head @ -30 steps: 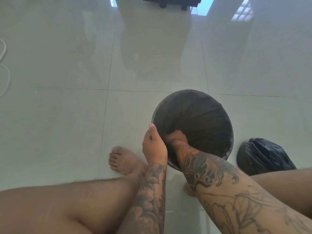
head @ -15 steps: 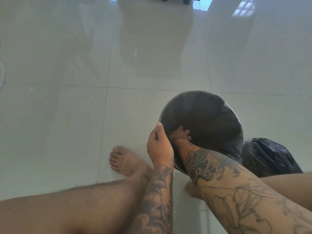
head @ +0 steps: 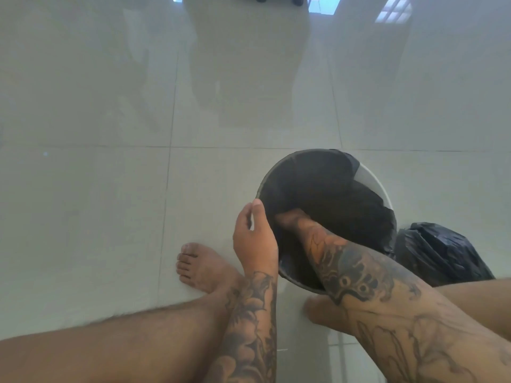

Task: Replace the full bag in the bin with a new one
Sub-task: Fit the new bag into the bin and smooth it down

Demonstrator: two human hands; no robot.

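My left hand (head: 253,239) curls around the near-left rim of the round white bin (head: 370,176), thumb up along the edge and fingers closed on the rim with the liner's hem, while my right hand (head: 290,217) reaches down inside the bin, pressed into the thin, matte black new bag (head: 331,194); how far its fingers are spread I cannot tell. The bag's far-right edge sags off the rim, baring smooth white plastic there; the full bag (head: 439,252), glossy, crinkled and black, sits on the pale glossy floor tiles (head: 96,189) touching the bin's right side; I can read no writing anywhere.
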